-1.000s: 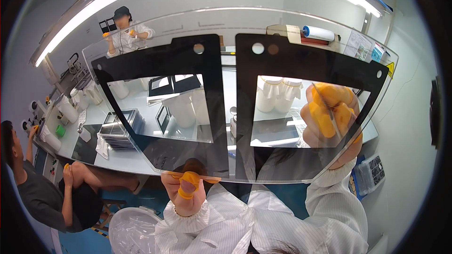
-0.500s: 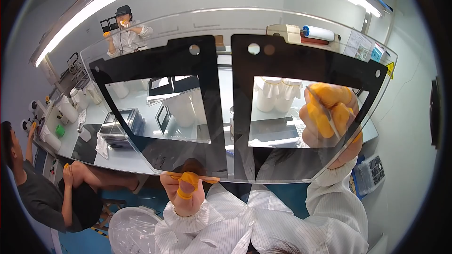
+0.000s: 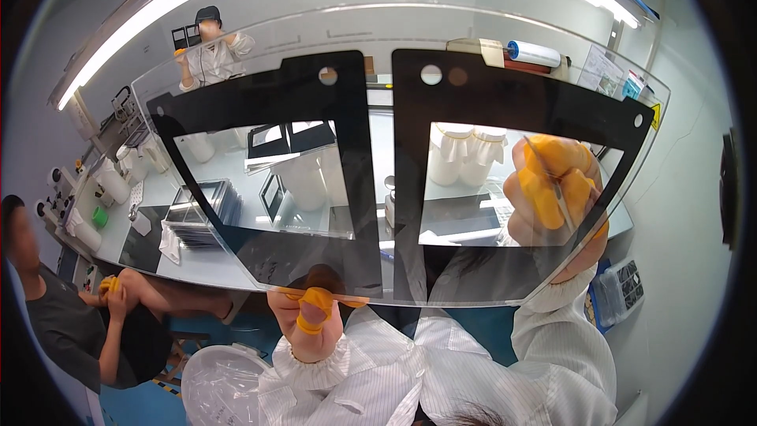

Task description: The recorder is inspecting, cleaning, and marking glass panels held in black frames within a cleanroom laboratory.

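Above the pale, smooth bench (image 3: 162, 189): a broad clear panel (image 3: 381, 158), glossy and thin-edged, bearing two black borders (image 3: 406, 150), each around a see-through window and pierced by round holes near the top. At the panel's lower left edge: the left hand (image 3: 315, 322), fingers in stretchy, wrinkled orange covers (image 3: 317, 300), pinched closed on the rim. Behind the right window, visible through it: the right hand (image 3: 546, 193), orange-sheathed fingers curled in tightly around a slim pale sliver; impossible to tell whether a held tool or a reflection. Below the left hand: a gathered cuff (image 3: 311, 364) of white, finely striped cloth. Left of the right hand, beyond the panel: rounded white jars (image 3: 449, 162) with draped tops. Leftward on the bench: a flat stack of glossy, dark-edged sheets (image 3: 189, 230), beside a crumpled white cloth (image 3: 169, 243).
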Tool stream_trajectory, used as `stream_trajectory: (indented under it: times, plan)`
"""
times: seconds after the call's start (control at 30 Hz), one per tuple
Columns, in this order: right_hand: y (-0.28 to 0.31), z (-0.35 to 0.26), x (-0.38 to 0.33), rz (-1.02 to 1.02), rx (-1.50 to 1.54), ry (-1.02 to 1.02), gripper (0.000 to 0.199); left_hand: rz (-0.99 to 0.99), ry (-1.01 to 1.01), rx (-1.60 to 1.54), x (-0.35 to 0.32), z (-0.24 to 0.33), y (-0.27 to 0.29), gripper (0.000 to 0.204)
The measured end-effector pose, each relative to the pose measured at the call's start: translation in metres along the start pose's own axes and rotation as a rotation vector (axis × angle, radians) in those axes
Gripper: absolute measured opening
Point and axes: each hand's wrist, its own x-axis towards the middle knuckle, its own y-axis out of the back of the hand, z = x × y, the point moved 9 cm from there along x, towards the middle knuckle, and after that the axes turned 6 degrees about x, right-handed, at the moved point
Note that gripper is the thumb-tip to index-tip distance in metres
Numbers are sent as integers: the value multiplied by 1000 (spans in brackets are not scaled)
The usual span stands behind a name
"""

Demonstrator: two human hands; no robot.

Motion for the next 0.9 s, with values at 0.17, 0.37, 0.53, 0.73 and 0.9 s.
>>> stream_trajectory:
  times: [0.17,0.37,0.53,0.73,0.9]
  plan:
    - [10,-9,-6,37,-250,-10,39,-105,-50,-92,0,4,-7,25]
    - [5,-4,-2,38,-59,-3,40,-22,33,-39,2,-1,-6,35]
    - [0,-9,-2,61,-294,-35,41,22,19,-36,-1,-2,-1,35]
    - [-4,-8,-2,50,-262,25,41,-191,-155,-104,-2,5,-8,19]
    - [2,-10,-4,48,-368,2,40,-188,-142,-109,0,3,-11,17]
